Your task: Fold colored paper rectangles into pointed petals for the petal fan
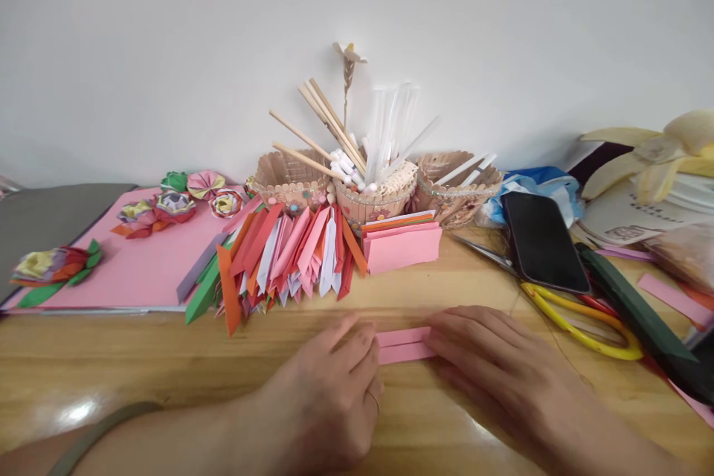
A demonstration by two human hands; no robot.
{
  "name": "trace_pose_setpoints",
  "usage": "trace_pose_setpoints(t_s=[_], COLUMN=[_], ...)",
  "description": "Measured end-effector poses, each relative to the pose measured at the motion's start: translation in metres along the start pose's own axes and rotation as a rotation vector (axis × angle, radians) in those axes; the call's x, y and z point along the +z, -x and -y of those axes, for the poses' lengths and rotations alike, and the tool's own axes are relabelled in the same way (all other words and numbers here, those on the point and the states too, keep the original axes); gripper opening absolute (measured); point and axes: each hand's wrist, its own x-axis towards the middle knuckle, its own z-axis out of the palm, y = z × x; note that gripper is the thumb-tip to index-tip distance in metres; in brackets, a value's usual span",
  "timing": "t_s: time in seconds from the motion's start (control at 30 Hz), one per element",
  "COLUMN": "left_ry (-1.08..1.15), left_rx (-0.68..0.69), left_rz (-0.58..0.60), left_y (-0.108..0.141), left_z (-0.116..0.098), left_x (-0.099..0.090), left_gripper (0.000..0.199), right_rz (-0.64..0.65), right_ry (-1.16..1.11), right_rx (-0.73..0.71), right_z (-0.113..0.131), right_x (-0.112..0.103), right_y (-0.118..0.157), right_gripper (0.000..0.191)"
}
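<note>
- At the near side of the table [167,364], the left hand [346,387] and the right hand [502,364] reached in, a ring [374,400] on the left.
- Between them the pink strip [404,346] lay on the wood, a line running along its middle.
- The left fingers were bent and close together at its left end; the right fingers lay together over its right end (whether either hand pinched the paper or merely pressed it, I could not tell).
- Right of the hands, yellow-handled scissors [591,343] lay with their blades pointing away, next to a phone [544,242].
- Beyond the left hand spread a pile [290,245] of folded papers; left of it, paper flowers [174,207] rested on a pink sheet [134,271].
- Right of the pile, a stack [404,247] of paper leaned before the baskets [371,204].
- From the baskets rose sticks [335,119] and clear straws [390,123].
- Farthest stood a pale wall [529,37].
</note>
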Motion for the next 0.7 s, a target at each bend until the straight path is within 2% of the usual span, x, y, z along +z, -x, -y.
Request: trace_pose_setpoints(t_s=[0.1,0.27,0.47,0.6,0.7], left_ry=[0.056,0.122,0.164,0.328,0.436], left_rx=[-0.014,-0.068,-0.150,-0.316,-0.445], left_rz=[-0.028,0.099,0.046,0.052,0.121], left_y=[-0.003,-0.010,-0.010,-0.010,-0.011], left_z=[0.002,0.007,0.007,0.008,0.007], left_x=[0.002,0.000,0.005,0.006,0.005], left_gripper=[0.027,0.030,0.031,0.029,0.022], right_rz=[-0.012,-0.001,0.062,0.042,0.027], right_ry=[-0.095,-0.110,-0.158,-0.225,-0.245], right_rx=[0.004,0.010,0.052,0.118,0.181], right_z=[0.004,0.007,0.007,0.008,0.009], right_x=[0.001,0.005,0.008,0.008,0.010], right_y=[-0.004,-0.008,-0.009,-0.010,-0.011], right_gripper=[0.030,0.034,0.020,0.022,0.024])
